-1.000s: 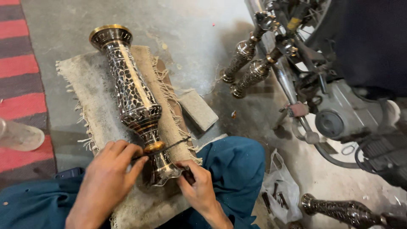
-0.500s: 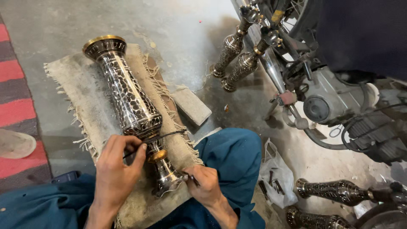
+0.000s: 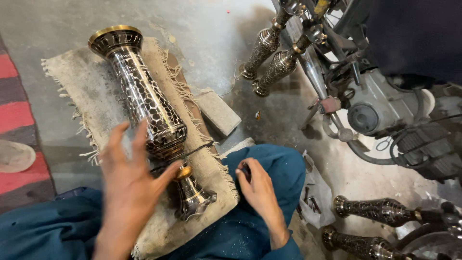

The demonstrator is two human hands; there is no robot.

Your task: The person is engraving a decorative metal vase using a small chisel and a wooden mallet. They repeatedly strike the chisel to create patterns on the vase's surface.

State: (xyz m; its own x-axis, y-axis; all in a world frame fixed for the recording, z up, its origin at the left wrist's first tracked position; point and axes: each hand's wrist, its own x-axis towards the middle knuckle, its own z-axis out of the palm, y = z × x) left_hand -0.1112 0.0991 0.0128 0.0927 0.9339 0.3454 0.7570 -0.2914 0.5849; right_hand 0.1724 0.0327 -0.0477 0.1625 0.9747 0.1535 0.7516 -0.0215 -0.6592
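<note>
Left hand [image 3: 127, 180], blurred, fingers spread wide, thumb beside engraved metal vase [image 3: 149, 113] on fringed burlap mat [image 3: 77, 91]. Right hand [image 3: 255, 183] curls around a small dark tool [image 3: 245, 169], mostly hidden.

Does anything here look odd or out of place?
Nothing looks broken or spilled. The engraved vase lies on its side across a frayed cloth instead of standing. The left hand touches its narrow neck; the right hand rests on the knee. Similar vases lean against a motorbike.
</note>
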